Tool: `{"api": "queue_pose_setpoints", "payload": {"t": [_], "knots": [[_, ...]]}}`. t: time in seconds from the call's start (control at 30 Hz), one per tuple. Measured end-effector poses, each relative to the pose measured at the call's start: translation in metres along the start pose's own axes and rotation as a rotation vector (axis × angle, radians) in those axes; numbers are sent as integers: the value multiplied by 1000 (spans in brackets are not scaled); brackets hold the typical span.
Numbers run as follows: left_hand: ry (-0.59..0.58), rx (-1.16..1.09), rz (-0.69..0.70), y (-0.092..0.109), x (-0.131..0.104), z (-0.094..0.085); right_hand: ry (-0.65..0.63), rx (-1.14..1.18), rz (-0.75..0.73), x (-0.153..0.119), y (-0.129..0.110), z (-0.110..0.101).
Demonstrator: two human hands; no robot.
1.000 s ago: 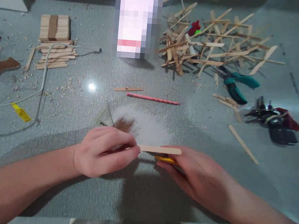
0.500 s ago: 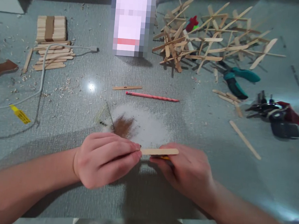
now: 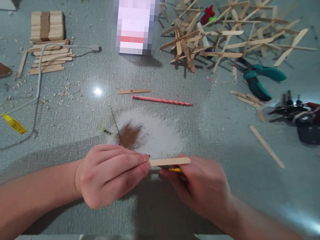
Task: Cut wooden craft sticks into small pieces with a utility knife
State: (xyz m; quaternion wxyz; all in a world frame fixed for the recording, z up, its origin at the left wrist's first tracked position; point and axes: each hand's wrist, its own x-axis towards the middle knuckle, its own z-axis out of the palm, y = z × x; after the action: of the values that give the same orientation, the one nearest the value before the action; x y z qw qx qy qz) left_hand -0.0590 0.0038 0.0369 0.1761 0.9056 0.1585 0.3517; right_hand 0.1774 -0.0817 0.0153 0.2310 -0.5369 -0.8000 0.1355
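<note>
A pale wooden craft stick point(image 3: 170, 161) is pinched by one end in the closed fingertips of my left hand point(image 3: 114, 173). Its free, rounded end points right, over the fingers of my right hand point(image 3: 205, 182). That hand is closed around a small tool with a yellow part point(image 3: 175, 169) and a dark, narrow part, just under the stick; most of it is hidden, so its kind is unclear. Beyond both hands lie white powder point(image 3: 161, 135) and a brown powder patch point(image 3: 131, 134). A red pencil point(image 3: 161, 100) and a marked craft stick point(image 3: 133, 91) lie farther back.
Joined craft sticks point(image 3: 224, 40) sprawl at the back right, near teal-handled pliers point(image 3: 255, 81) and a dark key bunch point(image 3: 309, 120). A banded stick bundle point(image 3: 48, 26) and a white cable point(image 3: 39, 81) are on the left. A blurred-out bright object point(image 3: 134, 22) stands at the back.
The view has shifted slightly, so the table items sit a little differently in it. Both hands keep their grips, and the stick tilts up slightly more at its right end.
</note>
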Motion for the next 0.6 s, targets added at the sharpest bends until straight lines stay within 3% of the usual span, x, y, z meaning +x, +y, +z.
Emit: {"api": "queue_pose_setpoints", "payload": {"t": [0.1, 0.6], "knots": [[-4, -7, 110, -3, 0, -1, 10, 37, 10, 0, -2, -1], [6, -9, 42, -3, -6, 3, -39, 79, 64, 2, -6, -5]]}}
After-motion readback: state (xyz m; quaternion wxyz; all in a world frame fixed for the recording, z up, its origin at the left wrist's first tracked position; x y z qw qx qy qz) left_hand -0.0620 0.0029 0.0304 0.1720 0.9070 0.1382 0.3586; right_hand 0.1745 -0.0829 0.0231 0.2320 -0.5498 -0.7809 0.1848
